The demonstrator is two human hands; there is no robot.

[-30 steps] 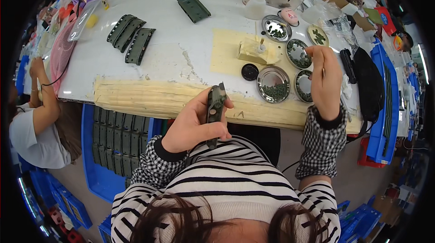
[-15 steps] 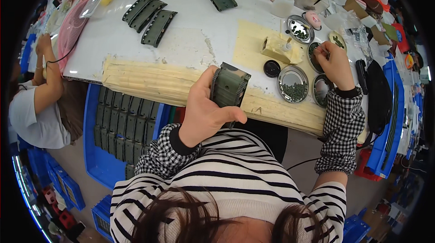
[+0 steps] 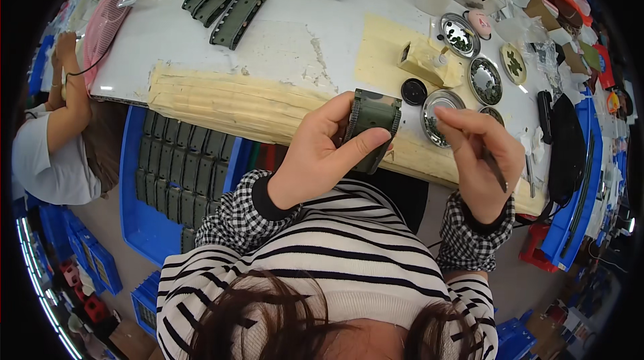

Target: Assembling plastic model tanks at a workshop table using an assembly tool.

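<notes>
My left hand (image 3: 320, 155) grips a dark green toy tank hull (image 3: 371, 123) with toothed tracks along its sides, held above the table's padded front edge (image 3: 221, 106). My right hand (image 3: 477, 152) is just to the right of it, fingers pinched around a thin dark tool (image 3: 495, 169); whether a small part sits at the fingertips I cannot tell. A round metal dish (image 3: 437, 113) lies right behind the right hand's fingers.
Several metal dishes (image 3: 484, 80) with small green parts, a black cap (image 3: 413, 91) and a cream block (image 3: 425, 63) lie on the white table. Green hulls (image 3: 227, 6) rest at the back left. A blue crate (image 3: 176, 171) of hulls stands below. Another person (image 3: 57, 135) sits at left.
My left hand has turned the hull from edge-on to face-up and brought it closer. My right hand has come back from the dishes to beside the hull.
</notes>
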